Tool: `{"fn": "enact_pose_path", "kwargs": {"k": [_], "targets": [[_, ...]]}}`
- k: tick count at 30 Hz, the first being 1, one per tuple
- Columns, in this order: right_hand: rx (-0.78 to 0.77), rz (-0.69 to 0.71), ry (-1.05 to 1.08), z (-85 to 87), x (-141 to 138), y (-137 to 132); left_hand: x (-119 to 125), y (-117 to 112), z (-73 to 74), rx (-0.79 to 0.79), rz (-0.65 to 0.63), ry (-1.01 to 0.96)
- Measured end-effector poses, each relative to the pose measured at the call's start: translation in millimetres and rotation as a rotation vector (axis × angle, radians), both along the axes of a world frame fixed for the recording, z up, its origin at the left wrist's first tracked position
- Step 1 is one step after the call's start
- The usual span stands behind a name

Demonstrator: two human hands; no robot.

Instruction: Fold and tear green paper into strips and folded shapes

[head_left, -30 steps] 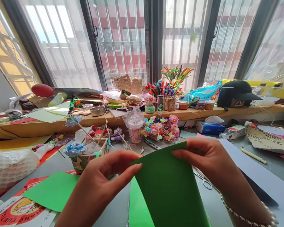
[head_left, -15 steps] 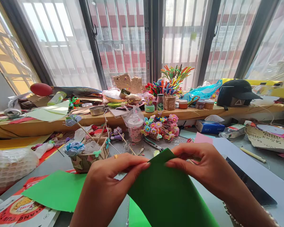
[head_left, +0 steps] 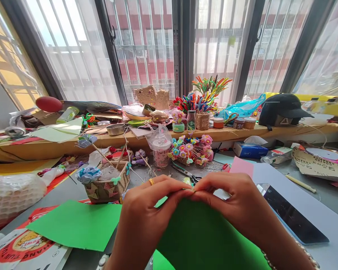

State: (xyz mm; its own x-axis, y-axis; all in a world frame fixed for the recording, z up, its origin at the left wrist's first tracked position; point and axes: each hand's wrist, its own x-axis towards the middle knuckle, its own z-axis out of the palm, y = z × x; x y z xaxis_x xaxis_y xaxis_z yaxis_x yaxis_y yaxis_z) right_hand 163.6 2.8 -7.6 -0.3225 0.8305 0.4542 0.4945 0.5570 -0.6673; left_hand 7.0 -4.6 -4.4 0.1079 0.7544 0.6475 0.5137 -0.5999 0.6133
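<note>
From here, the left hand (head_left: 146,204) and right hand (head_left: 231,193) pinch the dark green sheet (head_left: 204,236) at its top edge, fingertips meeting; it spreads below them, seemingly lengthwise toward the person; neither hand is nearer.

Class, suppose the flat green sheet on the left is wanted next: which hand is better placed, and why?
Likely the left hand: the flat green sheet lies beside it, while the right hand is farther across. Both pinch the held green sheet, so the left would have to let go.
</note>
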Motion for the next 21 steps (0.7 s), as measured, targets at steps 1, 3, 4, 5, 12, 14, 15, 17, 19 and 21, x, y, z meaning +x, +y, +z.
{"fn": "enact_pose_path", "kwargs": {"k": [1, 3, 4, 5, 12, 14, 15, 17, 19, 21], "targets": [[0.006, 0.002, -0.001, 0.2, 0.2, 0.7, -0.7, 0.4, -0.4, 0.008, 0.005, -0.007], [0.017, 0.003, -0.002, 0.6, 1.0, 2.0, -3.2, 1.1, -0.7, 0.023, 0.025, -0.018], [0.022, 0.001, -0.004, 0.8, 1.6, 2.4, -4.7, 1.4, -0.6, 0.035, 0.051, -0.024], [0.024, 0.001, -0.009, 1.0, 2.1, 2.8, -6.4, 1.5, -0.2, 0.046, 0.083, -0.026], [0.059, -0.059, 0.052, -2.1, 7.5, 11.0, -13.7, 0.5, 3.9, 0.097, 0.286, -0.139], [0.054, -0.143, 0.154, -4.1, 12.1, 16.4, -17.1, 4.3, 3.7, 0.087, 0.283, -0.291], [0.039, -0.182, 0.217, -5.1, 14.8, 19.0, -19.3, 7.4, 3.2, 0.089, 0.257, -0.378], [-0.001, -0.233, 0.331, -6.4, 19.8, 23.3, -23.3, 14.9, 1.2, 0.076, 0.153, -0.512], [-0.034, -0.255, 0.403, -7.0, 23.0, 25.9, -24.4, 21.9, -1.6, -0.019, 0.053, -0.575], [-0.04, -0.269, 0.444, -6.9, 24.0, 27.2, -21.5, 26.1, -4.2, -0.176, -0.054, -0.607]]}}
